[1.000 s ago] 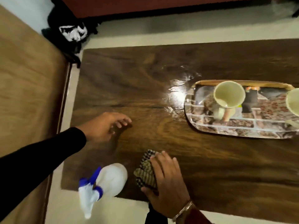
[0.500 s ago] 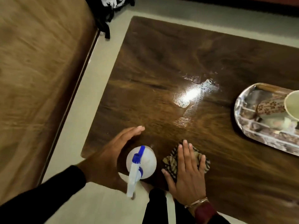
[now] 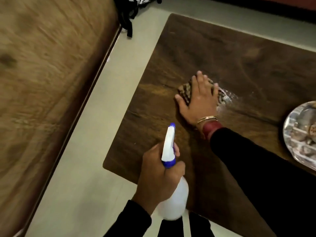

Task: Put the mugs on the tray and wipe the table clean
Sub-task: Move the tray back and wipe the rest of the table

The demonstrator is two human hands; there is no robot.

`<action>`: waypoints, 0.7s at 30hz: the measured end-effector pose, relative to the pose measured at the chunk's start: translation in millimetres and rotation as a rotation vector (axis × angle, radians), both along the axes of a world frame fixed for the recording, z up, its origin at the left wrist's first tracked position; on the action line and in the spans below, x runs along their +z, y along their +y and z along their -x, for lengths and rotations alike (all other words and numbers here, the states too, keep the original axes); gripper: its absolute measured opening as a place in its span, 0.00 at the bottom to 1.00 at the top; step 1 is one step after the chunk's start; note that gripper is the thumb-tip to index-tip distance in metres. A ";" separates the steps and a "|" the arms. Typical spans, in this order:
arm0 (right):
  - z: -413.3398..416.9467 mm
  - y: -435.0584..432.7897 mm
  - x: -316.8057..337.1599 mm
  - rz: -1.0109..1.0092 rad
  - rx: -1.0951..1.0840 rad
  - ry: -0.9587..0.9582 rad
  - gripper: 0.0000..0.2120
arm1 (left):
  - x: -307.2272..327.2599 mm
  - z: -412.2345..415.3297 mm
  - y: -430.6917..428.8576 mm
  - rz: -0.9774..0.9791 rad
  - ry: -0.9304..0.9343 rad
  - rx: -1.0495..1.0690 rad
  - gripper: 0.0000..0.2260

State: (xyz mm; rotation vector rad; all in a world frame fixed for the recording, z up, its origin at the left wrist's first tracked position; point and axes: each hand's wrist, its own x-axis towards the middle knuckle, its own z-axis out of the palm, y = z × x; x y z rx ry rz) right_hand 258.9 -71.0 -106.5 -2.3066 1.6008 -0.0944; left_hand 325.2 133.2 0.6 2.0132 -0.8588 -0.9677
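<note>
L hand (image 3: 159,173) is curled tight round the neck of a white spray bottle (image 3: 174,202) w/ a blue collar and blue tip. Bottle is up in the air over the near corner of the worktop (image 3: 239,53), w/ the nozzle pointing away from the person, twd the other hand. Can't tell if the trigger is squeezed.

R hand (image 3: 200,100) lies flat, fingers straight and a bit spread, pressing down on a checked cloth (image 3: 184,91). Cloth is on the dark wood worktop, nearer its left side, mostly hidden under the palm; bits stick out left and right. Just right of the cloth is a shiny wet patch (image 3: 228,98). Gold bangles (image 3: 206,119) sit on that wrist. The two hands are apart.

Tray (image 3: 297,134) is on the worktop at the right edge of the view, well apart from the cloth; only its left end shows. What's on it is too blurry to tell.

Pale floor (image 3: 102,134) runs beside the worktop. A big light-brown wooden thing (image 3: 42,82) is on the far left. Some black-and-white stuff (image 3: 136,7) lies at the top.
</note>
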 end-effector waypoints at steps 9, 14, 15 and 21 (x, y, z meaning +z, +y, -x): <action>72.7 42.8 1.0 0.044 0.351 0.088 0.39 | 3.9 -56.6 -0.1 -0.281 0.112 -0.001 0.14; -29.0 -78.6 4.0 0.034 -0.088 0.082 0.40 | 9.9 -63.8 -10.1 -0.290 0.135 0.054 0.19; -47.9 -72.7 4.3 0.042 -0.011 0.062 0.40 | 10.6 -64.8 -13.1 -0.290 0.113 0.070 0.19; 9.9 49.3 5.5 0.008 0.954 0.067 0.37 | 26.1 -77.7 -45.3 -0.348 0.081 -0.001 0.17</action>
